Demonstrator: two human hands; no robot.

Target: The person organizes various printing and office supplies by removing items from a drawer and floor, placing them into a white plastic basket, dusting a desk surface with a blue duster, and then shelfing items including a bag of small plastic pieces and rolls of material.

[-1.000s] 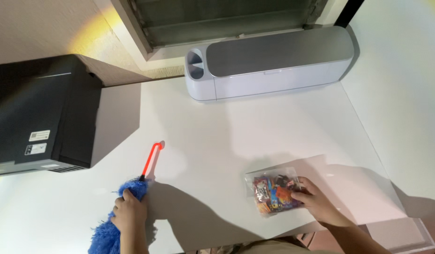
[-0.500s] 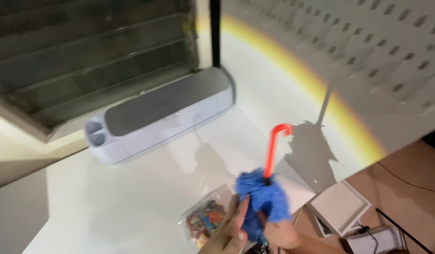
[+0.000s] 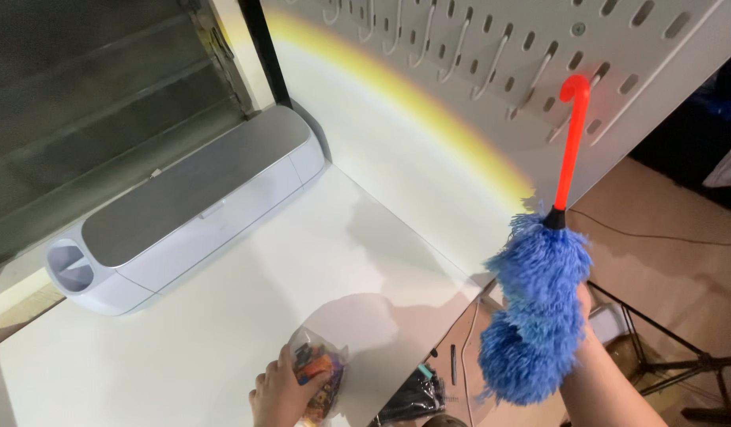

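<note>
Right hand (image 3: 588, 318) is holding the duster (image 3: 535, 316) upright off the bench (image 3: 247, 308) edge. The grip is closing on the blue fluffy head, fingers mostly buried in the pile. The red handle (image 3: 569, 146) is standing straight above the grip, its hooked end reaching up to the pegboard (image 3: 492, 47).

Left hand (image 3: 277, 393) is pressing down on a clear bag (image 3: 319, 370) of small coloured bits, grip closed over its near edge, well to the left of the right grip. A grey machine (image 3: 183, 205) is sitting beyond the left grip.

Judgement: the duster is looking light and top-long. The head is soft and giving under the grip, so hold is likely vague there. The stiff handle just above the fluff would give firmer control. The bag is looking slick and limp.
</note>
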